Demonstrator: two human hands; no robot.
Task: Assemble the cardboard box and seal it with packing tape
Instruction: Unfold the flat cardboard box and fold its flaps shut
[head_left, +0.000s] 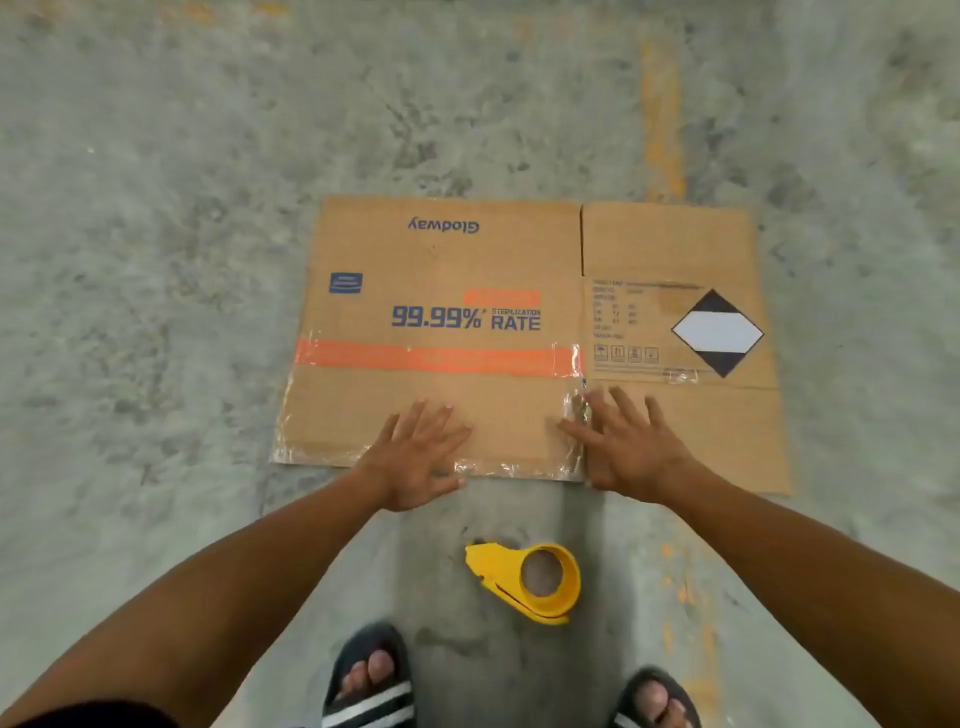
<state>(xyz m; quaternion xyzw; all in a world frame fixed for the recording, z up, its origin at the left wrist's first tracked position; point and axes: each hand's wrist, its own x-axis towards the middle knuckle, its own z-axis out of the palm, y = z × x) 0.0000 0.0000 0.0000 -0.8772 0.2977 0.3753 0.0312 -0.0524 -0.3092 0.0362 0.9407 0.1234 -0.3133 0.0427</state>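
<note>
While the cardboard box (524, 332) lies fully flattened on the concrete floor (156, 260), its long axis runs left-to-right across the view, directly in front of the person & just past both hands. Near edge of the carton sits under the palms, so the coming move, as I judge it, turns on that near flap edge: it has to be caught & lifted to open the carton up. Left hand (415, 457) is spread flat, fingers splayed, over the near edge of the wide panel w/ the old clear tape (519, 467); right hand (631, 447) is likewise wide open, over the crease btwn the wide panel & the narrower side panel w/ the diamond label (717, 332). Neither hand has hold of anything; whether they press the board or hover just above it, can't tell. Both arms reach fwd & down, about equally near. Yellow tape dispenser (530, 579) lies on the floor btwn box & feet, apart from both hands, nearer the right one. Task looks barely begun.
</note>
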